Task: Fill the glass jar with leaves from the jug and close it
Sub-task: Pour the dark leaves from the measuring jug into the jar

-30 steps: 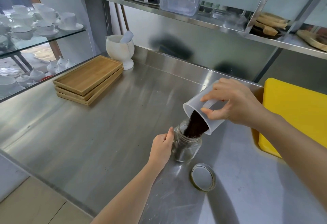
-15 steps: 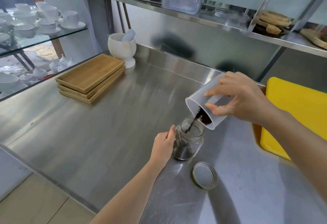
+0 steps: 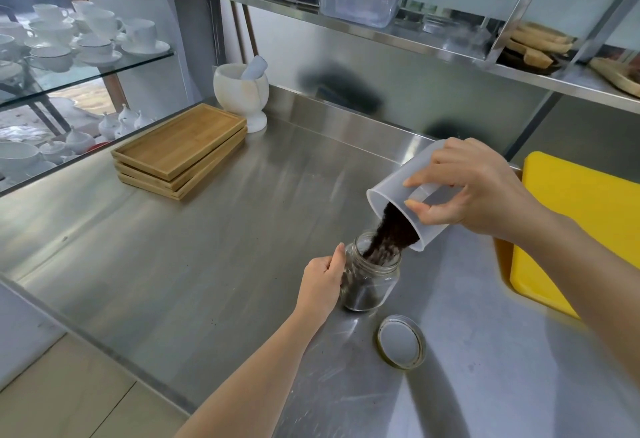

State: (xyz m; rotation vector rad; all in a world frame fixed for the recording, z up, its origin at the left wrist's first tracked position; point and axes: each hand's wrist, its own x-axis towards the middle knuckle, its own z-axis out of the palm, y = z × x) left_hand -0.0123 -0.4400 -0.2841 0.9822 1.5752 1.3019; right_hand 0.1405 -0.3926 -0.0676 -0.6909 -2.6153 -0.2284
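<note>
A small glass jar (image 3: 375, 285) stands upright on the steel counter, dark leaves covering its bottom. My left hand (image 3: 322, 283) grips its left side. My right hand (image 3: 474, 188) holds a translucent plastic jug (image 3: 391, 188) tilted steeply, mouth down and to the left, just above the jar's opening. A thick stream of dark leaves (image 3: 389, 237) slides from the jug's lip into the jar. The jar's round metal lid (image 3: 401, 341) lies flat on the counter, to the front right of the jar.
A yellow cutting board (image 3: 585, 223) lies at the right. Stacked wooden trays (image 3: 180, 150) and a white mortar with pestle (image 3: 242, 91) stand at the back left. A steel shelf (image 3: 381, 36) with containers hangs above; glass shelves of white cups (image 3: 86, 36) stand left.
The flow thinned to a trickle half a second ago; now a thick mass of leaves pours again. The jug is tipped more steeply. The left hand stays on the jar.
</note>
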